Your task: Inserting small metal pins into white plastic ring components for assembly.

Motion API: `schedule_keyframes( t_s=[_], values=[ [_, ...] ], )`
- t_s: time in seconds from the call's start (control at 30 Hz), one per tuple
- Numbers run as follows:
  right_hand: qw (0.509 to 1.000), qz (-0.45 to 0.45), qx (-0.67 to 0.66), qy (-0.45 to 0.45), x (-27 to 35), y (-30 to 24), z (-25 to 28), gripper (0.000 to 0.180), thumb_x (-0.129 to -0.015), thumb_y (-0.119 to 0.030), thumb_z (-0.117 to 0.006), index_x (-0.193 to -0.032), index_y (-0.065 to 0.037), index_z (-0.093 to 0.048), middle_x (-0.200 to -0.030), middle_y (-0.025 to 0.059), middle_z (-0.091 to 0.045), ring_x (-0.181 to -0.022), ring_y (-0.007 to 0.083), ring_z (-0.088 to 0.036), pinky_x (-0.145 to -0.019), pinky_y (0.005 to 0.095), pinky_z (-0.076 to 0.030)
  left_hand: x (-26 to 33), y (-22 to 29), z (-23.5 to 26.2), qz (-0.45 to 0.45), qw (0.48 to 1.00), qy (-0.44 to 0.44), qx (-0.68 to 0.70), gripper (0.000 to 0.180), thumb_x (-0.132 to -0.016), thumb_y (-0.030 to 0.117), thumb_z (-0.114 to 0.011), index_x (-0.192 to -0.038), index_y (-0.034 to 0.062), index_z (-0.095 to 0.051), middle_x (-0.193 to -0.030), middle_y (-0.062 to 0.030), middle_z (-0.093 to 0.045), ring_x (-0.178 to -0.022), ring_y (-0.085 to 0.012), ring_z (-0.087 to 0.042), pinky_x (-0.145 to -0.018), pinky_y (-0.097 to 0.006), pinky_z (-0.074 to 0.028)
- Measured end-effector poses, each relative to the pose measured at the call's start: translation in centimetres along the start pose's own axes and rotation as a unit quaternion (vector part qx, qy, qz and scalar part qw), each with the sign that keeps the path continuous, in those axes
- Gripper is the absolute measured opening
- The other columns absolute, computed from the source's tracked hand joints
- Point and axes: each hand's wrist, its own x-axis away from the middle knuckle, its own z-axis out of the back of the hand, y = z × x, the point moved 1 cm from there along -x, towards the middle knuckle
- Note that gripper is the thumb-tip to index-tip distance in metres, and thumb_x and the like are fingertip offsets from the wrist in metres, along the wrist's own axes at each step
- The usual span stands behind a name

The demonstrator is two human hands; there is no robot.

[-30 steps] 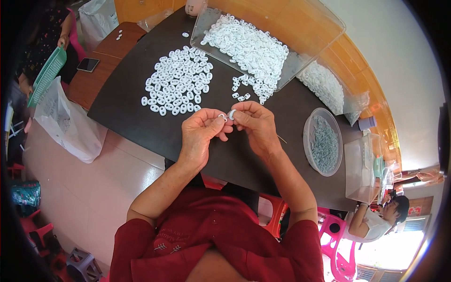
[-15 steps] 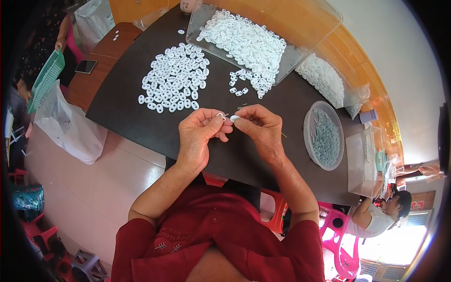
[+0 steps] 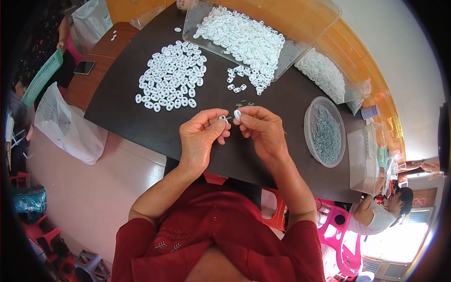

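- Our left hand (image 3: 197,134) pinches a small white link (image 3: 222,119) with a grey screw (image 3: 229,118) jutting out; our right hand (image 3: 264,131) pinches a white oval (image 3: 237,115), both above the tabletop (image 3: 225,157) by its near edge.
- A slack pinch could drop the screw, perhaps off that edge.
- Our right fingers could scatter the loose screws (image 3: 244,104) just beyond.

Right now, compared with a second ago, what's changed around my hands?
Your right hand has shifted rightward, away from your left hand, and its white oval piece now shows its face. Small grey metal pieces have come into view behind it on the dark brown table. Nothing was let go; your left hand still grips a small white piece.
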Motion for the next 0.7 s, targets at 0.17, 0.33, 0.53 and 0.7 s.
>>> schedule_keyframes(
  t_s=[0.17, 0.33, 0.53, 0.7],
  values=[
    [0.999, 0.029, 0.022, 0.0, 0.07, 0.17, -0.3, 0.016, -0.081, -0.003, -0.064, -0.095, 0.003, -0.064, -0.08, 0.0084, -0.065, -0.066, 0.01, -0.057, -0.058, 0.0214, -0.043, 0.4, 0.21, -0.15, 0.005, 0.999, 0.0, -0.035, 0.015, -0.086, 0.005, -0.06, -0.099, -0.0044, -0.06, -0.081, -0.01, -0.065, -0.065, -0.0111, -0.06, -0.054, -0.021, -0.046],
    [0.997, 0.061, 0.041, 0.002, -0.01, 0.53, -0.42, 0.016, -0.08, -0.003, -0.066, -0.095, 0.003, -0.064, -0.079, 0.007, -0.066, -0.065, 0.0087, -0.057, -0.056, 0.02, -0.043, 0.52, 0.14, -0.29, 0.009, 0.999, 0.001, -0.05, 0.015, -0.086, 0.005, -0.06, -0.098, -0.0038, -0.06, -0.081, -0.0091, -0.065, -0.065, -0.0101, -0.06, -0.053, -0.02, -0.046],
    [0.993, 0.093, 0.071, 0.009, 0.01, 0.72, -0.68, 0.016, -0.079, -0.003, -0.066, -0.094, 0.002, -0.065, -0.078, 0.006, -0.066, -0.064, 0.0081, -0.057, -0.056, 0.0193, -0.042, 0.62, 0.09, -0.2, 0.008, 0.998, 0.01, -0.067, 0.014, -0.086, 0.006, -0.061, -0.097, -0.0034, -0.061, -0.08, -0.0083, -0.065, -0.065, -0.0092, -0.059, -0.053, -0.019, -0.045],
    [0.988, 0.119, 0.095, 0.013, 0.03, 0.98, -0.61, 0.016, -0.078, -0.003, -0.067, -0.093, 0.002, -0.065, -0.077, 0.0053, -0.066, -0.064, 0.0075, -0.057, -0.055, 0.019, -0.042, 0.64, 0.04, -0.16, 0.009, 0.997, 0.009, -0.07, 0.013, -0.087, 0.006, -0.061, -0.096, -0.0032, -0.061, -0.08, -0.008, -0.065, -0.064, -0.0089, -0.059, -0.053, -0.019, -0.045]
  ],
)
